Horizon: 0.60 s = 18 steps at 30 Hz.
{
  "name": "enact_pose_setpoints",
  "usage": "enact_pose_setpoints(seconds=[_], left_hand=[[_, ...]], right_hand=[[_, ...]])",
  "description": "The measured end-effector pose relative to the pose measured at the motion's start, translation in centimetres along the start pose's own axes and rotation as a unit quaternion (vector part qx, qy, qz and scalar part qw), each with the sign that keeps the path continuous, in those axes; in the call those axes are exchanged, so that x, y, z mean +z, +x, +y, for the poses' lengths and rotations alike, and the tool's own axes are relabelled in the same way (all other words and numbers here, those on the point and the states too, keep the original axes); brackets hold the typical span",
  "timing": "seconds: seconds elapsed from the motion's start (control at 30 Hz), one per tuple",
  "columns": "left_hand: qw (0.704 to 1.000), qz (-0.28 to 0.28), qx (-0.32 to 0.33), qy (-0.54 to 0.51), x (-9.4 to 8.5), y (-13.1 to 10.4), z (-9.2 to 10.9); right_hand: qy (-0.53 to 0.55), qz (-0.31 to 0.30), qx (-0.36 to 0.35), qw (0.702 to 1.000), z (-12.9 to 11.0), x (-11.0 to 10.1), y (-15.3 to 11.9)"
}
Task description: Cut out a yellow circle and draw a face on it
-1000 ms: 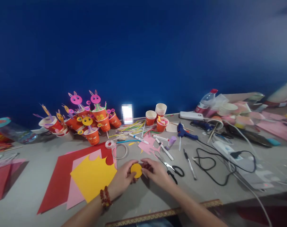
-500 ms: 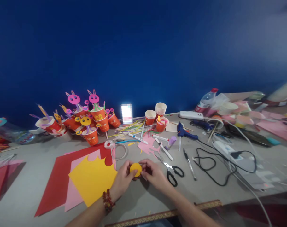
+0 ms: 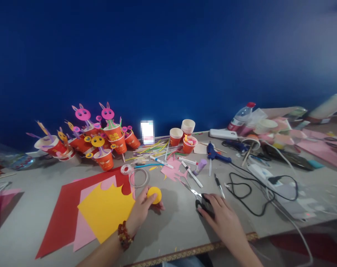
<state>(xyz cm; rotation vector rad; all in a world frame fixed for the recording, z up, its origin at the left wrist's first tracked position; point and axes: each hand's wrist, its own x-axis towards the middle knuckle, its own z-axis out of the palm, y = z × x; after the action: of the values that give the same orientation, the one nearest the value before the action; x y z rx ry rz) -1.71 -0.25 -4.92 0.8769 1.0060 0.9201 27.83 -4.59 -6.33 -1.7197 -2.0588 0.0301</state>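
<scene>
A round yellow paper piece (image 3: 154, 195) is pinched between the thumb and fingers of my left hand (image 3: 145, 204), above the grey table (image 3: 168, 230). My right hand (image 3: 220, 214) is over the black handles of the scissors (image 3: 196, 193), its thumb and fingers apart around them. The scissors lie with their metal blades pointing away to the upper left. Left of my left hand, a yellow sheet (image 3: 107, 207) with scalloped cut edges lies on pink (image 3: 81, 230) and red sheets (image 3: 56, 218).
Decorated red cups (image 3: 104, 161) stand at the back left. Sticks, markers (image 3: 192, 174) and a glue stick (image 3: 200, 167) lie at the middle back. A blue glue gun (image 3: 218, 155), a pen (image 3: 219, 185) and black cable are to the right.
My right hand has let go of the yellow round piece and moved right to the scissors. My left hand still holds the piece, turned slightly. The view has shifted a little.
</scene>
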Motion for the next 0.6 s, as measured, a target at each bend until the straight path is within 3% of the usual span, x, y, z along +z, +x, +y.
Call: enact_pose_setpoints(seconds=[0.17, 0.37, 0.5, 0.6], left_hand=[[1.0, -0.001, -0.008, 0.004, -0.1, -0.3, 0.7], [1.0, -0.009, -0.003, 0.0, -0.5, -0.9, 1.9], [1.0, -0.022, 0.0, -0.006, -0.2, -1.6, 2.7], [1.0, -0.023, 0.005, -0.017, 0.4, -2.2, 3.0]], right_hand=[[-0.037, -0.027, -0.016, 0.999, 0.6, -0.1, -0.2], [-0.028, -0.129, 0.076, 0.988, 0.6, -1.3, 0.5], [0.072, -0.17, 0.15, 0.971, 1.2, -2.4, 0.9], [0.247, -0.189, 0.194, 0.93, 1.6, -3.1, 0.8]])
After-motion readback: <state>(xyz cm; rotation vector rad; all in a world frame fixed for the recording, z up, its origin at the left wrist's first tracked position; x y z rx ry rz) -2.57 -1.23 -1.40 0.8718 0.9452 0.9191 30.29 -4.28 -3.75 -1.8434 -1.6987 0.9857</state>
